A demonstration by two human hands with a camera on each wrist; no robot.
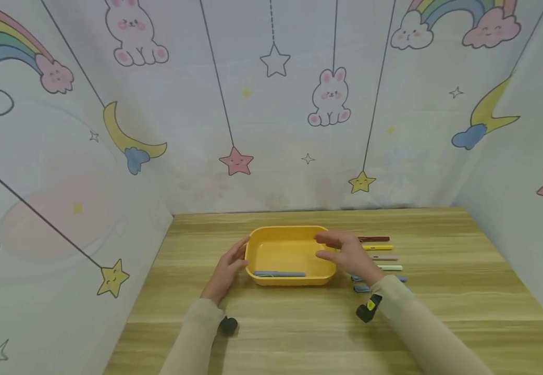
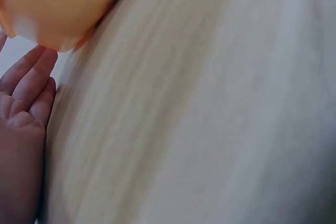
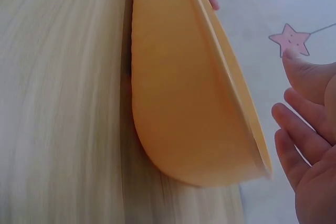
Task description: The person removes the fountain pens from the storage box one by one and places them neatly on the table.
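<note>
A yellow plastic tray (image 1: pixel 276 282) stands on the wooden table, with a blue pen (image 1: pixel 281 274) lying inside along its near wall. My left hand (image 1: pixel 226 268) rests against the tray's left end; in the left wrist view its straight fingers (image 2: pixel 37 80) touch the tray (image 2: pixel 63 3). Over the tray's right end hovers my right hand (image 1: pixel 348 252), thumb and fingers spread with nothing between them. The right wrist view shows these parted fingers (image 3: pixel 302 129) beside the tray's wall (image 3: pixel 178 87), apart from it.
Right of the tray lie several pens in a column: a dark red pen (image 1: pixel 377 239), a yellow pen (image 1: pixel 380 248), a pink pen (image 1: pixel 386 258), a pale green pen (image 1: pixel 392 267) and blue ones partly behind my right wrist. A patterned curtain (image 1: pixel 290 192) borders the table's back and sides.
</note>
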